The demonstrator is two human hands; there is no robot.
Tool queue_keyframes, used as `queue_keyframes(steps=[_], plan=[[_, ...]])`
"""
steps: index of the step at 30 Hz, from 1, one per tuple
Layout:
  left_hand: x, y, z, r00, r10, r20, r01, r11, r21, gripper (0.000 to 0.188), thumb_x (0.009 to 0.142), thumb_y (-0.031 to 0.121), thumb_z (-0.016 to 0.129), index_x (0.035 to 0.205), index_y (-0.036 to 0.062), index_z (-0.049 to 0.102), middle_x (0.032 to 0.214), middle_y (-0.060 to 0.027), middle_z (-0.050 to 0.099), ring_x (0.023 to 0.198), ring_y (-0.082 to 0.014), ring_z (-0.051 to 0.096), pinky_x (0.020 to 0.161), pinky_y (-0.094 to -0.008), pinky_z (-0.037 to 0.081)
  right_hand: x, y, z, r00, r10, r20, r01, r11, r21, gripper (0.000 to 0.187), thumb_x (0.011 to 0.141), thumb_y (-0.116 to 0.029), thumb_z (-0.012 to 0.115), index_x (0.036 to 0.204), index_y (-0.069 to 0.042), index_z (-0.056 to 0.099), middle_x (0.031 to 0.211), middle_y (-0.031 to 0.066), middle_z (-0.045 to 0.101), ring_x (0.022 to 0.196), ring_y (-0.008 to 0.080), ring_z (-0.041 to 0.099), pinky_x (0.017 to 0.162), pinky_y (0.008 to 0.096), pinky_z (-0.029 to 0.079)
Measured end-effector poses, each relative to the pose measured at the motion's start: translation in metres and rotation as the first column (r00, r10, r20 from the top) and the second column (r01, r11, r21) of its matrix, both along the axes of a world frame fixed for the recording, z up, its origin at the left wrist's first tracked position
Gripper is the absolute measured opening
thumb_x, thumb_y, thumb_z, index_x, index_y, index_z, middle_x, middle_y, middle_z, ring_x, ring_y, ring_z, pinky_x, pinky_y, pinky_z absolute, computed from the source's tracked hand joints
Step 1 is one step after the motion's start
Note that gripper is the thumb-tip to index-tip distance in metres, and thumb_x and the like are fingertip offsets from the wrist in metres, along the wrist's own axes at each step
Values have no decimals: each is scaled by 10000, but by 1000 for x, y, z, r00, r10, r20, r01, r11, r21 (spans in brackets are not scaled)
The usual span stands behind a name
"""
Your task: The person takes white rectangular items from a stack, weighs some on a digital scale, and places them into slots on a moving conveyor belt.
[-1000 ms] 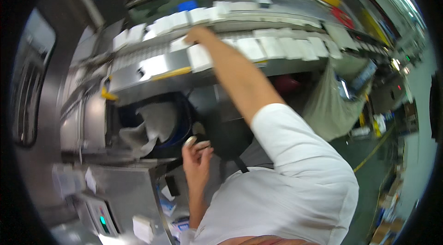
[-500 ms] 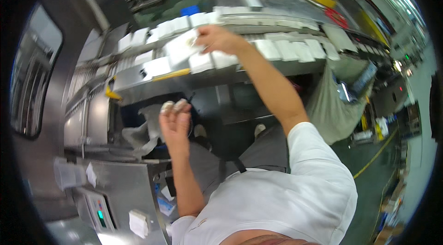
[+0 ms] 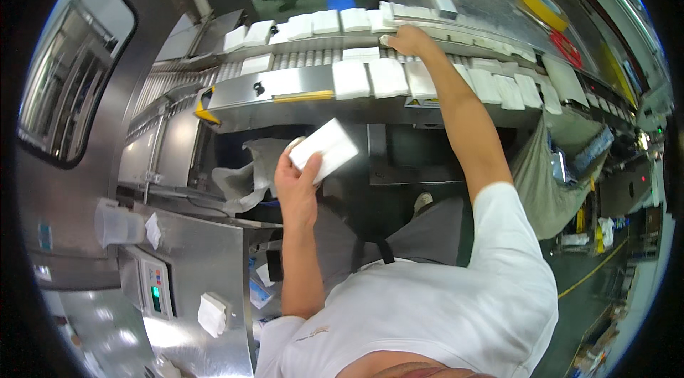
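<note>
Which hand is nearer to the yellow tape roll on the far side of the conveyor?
The right hand: it reaches onto the conveyor, closer to the yellow tape roll. The left hand holds a white pack well below the conveyor.

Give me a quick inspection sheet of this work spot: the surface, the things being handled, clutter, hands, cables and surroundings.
Surface: a metal roller conveyor curving across the top, carrying rows of white packs.
Job's things: one white pack held up below the conveyor; more white packs on the conveyor.
Clutter: a crumpled white bag under the conveyor; a white pad on the steel cabinet.
Hands: left hand grips the white pack; right hand is stretched out to the far row on the conveyor.
Cables: nothing seen.
Surroundings: a control panel at lower left, a grey sack hanging at right, green floor with a yellow line.
</note>
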State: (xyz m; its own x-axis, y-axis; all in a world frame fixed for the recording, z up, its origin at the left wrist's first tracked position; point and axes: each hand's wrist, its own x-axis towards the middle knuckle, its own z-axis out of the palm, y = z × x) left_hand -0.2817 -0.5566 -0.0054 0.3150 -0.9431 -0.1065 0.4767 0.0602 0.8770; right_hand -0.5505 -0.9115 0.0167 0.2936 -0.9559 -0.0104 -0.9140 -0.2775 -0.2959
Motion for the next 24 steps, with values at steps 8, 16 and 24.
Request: queue_keyframes(steps=[8,16,24], plan=[[4,27,-24,1000,-5,17,5,1000,-19,518,955,46,746,1407,-30,504,1243,-151,669,1095,-210,688,949,-333,583,-42,-61,-50,993,-82,-87,105,947,305,562,786,-552,758,1011,-37,775,1044,196,752,918,337,704,842,493,554],[14,39,-26,999,-11,47,9,999,53,511,944,17,740,1402,-27,517,1239,-132,672,1105,-191,678,987,-321,549,-59,-28,-5,820,-14,572,-146,962,232,488,933,-317,774,1290,-1,669,1256,132,701,1082,219,700,889,334,609],[9,47,-10,997,-52,59,48,996,69,565,928,58,779,1412,-20,497,1267,-142,656,1152,-194,651,1018,-321,523,88,-22,-21,527,-376,762,-193,820,539,490,909,-296,812,1253,25,672,1157,139,675,963,294,706,778,405,666]])
